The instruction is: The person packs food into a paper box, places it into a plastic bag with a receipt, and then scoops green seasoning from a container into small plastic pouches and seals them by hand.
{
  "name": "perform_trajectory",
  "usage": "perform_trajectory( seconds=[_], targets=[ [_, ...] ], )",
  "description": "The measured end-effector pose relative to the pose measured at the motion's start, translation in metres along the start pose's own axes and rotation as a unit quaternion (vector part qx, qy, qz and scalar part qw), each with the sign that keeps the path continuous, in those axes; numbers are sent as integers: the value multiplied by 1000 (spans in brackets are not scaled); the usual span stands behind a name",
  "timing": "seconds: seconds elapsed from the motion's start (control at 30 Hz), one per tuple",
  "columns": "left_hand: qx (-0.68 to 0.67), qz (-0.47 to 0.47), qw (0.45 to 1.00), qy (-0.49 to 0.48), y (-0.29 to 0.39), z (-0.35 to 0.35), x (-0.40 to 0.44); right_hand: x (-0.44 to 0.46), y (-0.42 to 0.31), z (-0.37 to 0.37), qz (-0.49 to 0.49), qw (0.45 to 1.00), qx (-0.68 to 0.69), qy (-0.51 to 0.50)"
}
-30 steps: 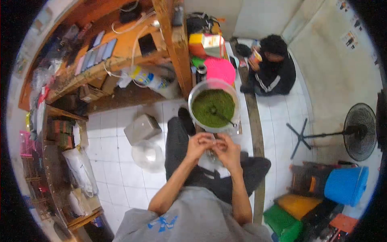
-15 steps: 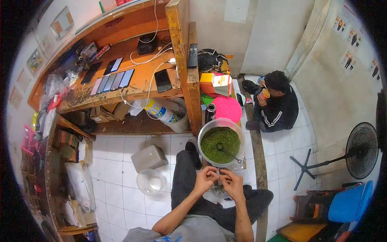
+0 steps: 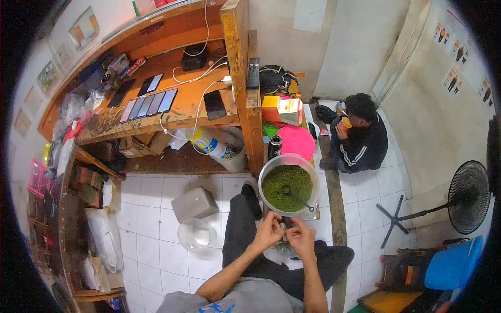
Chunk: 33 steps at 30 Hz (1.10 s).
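Over my lap, my left hand (image 3: 268,230) and my right hand (image 3: 300,238) are close together with fingers pinched. Between them is a small clear plastic bag (image 3: 283,241), its lower part hanging below the fingertips with something dark inside. Just beyond my hands stands a large translucent bowl (image 3: 264,201) full of chopped green material (image 3: 279,180). A dark ladle (image 3: 298,199) lies in the green material, its hooked handle end over the right rim.
A person (image 3: 362,135) sits at the upper right, holding a cup. Behind the bowl are a pink lid (image 3: 296,142) and a dark bottle (image 3: 274,145). A fan (image 3: 468,197) stands right. A clear tub (image 3: 196,234) and grey box (image 3: 194,204) are on the left floor.
The view has tilted up, so the bowl, shelf and person appear lower in the frame. My hands remain together at the small bag, with slight finger movement.
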<state>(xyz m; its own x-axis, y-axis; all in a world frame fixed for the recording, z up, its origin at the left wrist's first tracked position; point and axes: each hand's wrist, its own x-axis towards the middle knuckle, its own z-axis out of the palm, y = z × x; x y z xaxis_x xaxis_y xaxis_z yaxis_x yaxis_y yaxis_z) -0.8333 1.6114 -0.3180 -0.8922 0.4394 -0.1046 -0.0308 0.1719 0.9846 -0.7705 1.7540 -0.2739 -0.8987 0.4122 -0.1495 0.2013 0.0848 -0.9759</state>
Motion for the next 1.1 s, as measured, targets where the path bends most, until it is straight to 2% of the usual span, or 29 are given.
perform_trajectory(
  seconds=[0.03, 0.07, 0.13, 0.17, 0.2, 0.23, 0.3, 0.33, 0.37, 0.4, 0.47, 0.5, 0.57, 0.6, 0.63, 0.67, 0.7, 0.73, 0.8, 0.87, 0.9, 0.97, 1.0, 1.07, 1.1],
  targets=[
    [191, 9, 981, 13, 13, -3, 0, 2, 5, -1, -93, 987, -132, 20],
    [190, 8, 982, 11, 22, -5, 0, 3, 6, -2, -185, 947, -260, 39],
    [236, 22, 971, 5, 35, -7, 2, 8, 0, -4, -146, 957, -242, 59],
    [190, 77, 977, 60, 33, -5, 6, 12, -7, -6, -106, 966, -224, 78],
    [172, 51, 981, 78, 29, -7, 11, 13, -16, -7, -90, 977, -179, 77],
    [128, 73, 986, 78, 22, -13, 13, 12, -26, -9, -67, 985, -136, 79],
    [-105, -43, 994, 10, 24, -18, 20, 20, -1, -17, -11, 999, 36, 15],
    [-189, -97, 976, -53, 17, -24, 23, 19, -12, -18, 25, 999, 46, 4],
    [-266, -80, 957, -85, 20, -26, 25, 20, -11, -19, 28, 995, 91, -8],
    [-262, -91, 958, -66, 29, -28, 24, 20, -27, -20, 43, 992, 115, -15],
    [-198, -65, 977, -41, 32, -33, 26, 22, -27, -21, 42, 988, 150, 8],
    [-151, -23, 988, -30, 37, -33, 27, 21, -21, -21, 43, 988, 150, 8],
    [-107, -2, 994, -17, 45, -36, 28, 24, -11, -19, -30, 998, 59, -3],
    [-60, 19, 998, -1, 48, -37, 29, 21, -18, -23, -16, 1000, -11, -23],
    [56, 63, 996, 27, 48, -36, 29, 21, -28, -26, -14, 996, -75, -47],
    [118, 70, 990, 22, 59, -38, 27, 25, -20, -31, -146, 977, -131, -78],
    [171, 109, 979, 7, 66, -40, 24, 23, -26, -28, -46, 979, -179, -87],
    [221, 216, 951, -7, 54, -42, 26, 27, -14, -30, -55, 977, -173, -111],
    [233, 314, 917, -78, 61, -46, 32, 26, -25, -24, -77, 987, -93, -105],
    [352, 285, 881, -136, 62, -46, 21, 27, -41, -21, -65, 974, -174, -128],
    [332, 261, 892, -158, 54, -43, 22, 29, -31, -20, -76, 973, -174, -130],
    [329, 250, 897, -159, 48, -45, 25, 38, -14, -20, -166, 950, -218, -152],
    [323, 234, 902, -166, 45, -46, 26, 41, -12, -21, -170, 949, -219, -152],
    [314, 254, 905, -132, 37, -46, 27, 45, -22, -21, -105, 954, -215, -179],
    [280, 232, 925, -110, 33, -45, 26, 52, -24, -22, -107, 953, -217, -180]
  ],
)
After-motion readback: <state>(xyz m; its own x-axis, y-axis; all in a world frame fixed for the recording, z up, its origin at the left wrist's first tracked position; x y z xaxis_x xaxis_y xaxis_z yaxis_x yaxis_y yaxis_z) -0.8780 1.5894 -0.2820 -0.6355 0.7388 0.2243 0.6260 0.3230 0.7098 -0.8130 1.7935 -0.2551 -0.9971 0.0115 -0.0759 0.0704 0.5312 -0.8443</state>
